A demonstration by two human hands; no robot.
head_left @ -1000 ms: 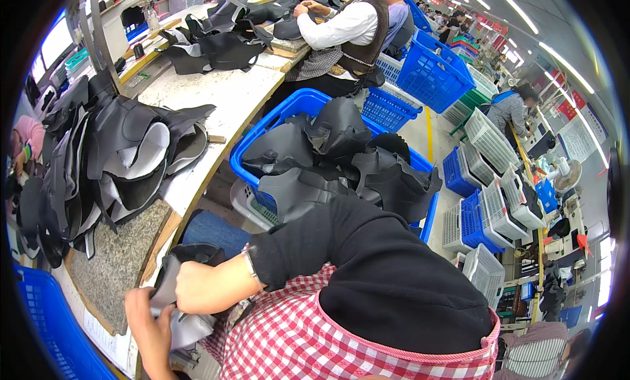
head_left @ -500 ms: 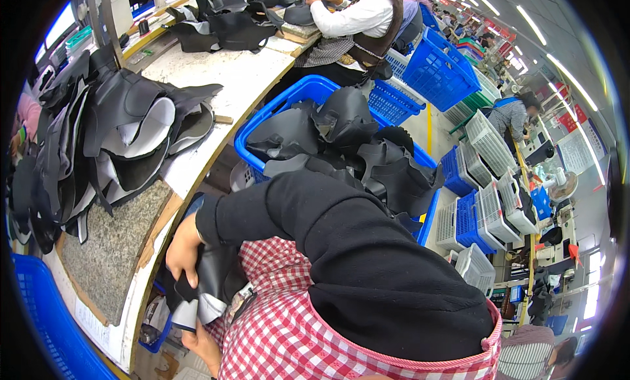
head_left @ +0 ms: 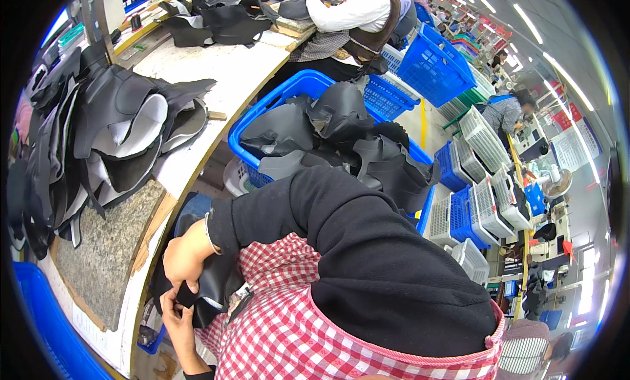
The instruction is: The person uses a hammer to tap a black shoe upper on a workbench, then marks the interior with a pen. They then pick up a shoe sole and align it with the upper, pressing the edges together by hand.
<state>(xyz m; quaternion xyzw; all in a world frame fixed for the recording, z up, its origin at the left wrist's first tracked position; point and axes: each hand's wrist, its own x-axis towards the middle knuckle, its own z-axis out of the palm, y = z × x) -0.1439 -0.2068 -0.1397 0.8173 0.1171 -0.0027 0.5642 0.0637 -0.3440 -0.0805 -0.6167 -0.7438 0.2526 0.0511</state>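
Note:
At the lower left, both of my hands are on a black leather-like boot upper (head_left: 211, 283), held low beside the table edge against my apron. My right hand (head_left: 188, 252), a band at its wrist, is closed over the upper's top side with the fingers bent down. Below it, my left hand (head_left: 178, 316) pinches the piece's edge between thumb and fingers. The two hands nearly meet. A small patch of pale lining shows near the right hand; the rest of the piece is partly hidden by my hands and sleeve.
A stack of black uppers (head_left: 111, 124) with pale linings lies on the white table (head_left: 190, 72), above a rough grey board (head_left: 108, 249). Beside my right arm stands a blue crate (head_left: 239, 131) full of black uppers. Across the table a co-worker (head_left: 357, 16) handles pieces. Stacked crates (head_left: 469, 213) stand right.
My left hand has come up from below to the piece's edge, close under my right hand. The pale lining flaps have been turned mostly out of sight. The view has shifted slightly.

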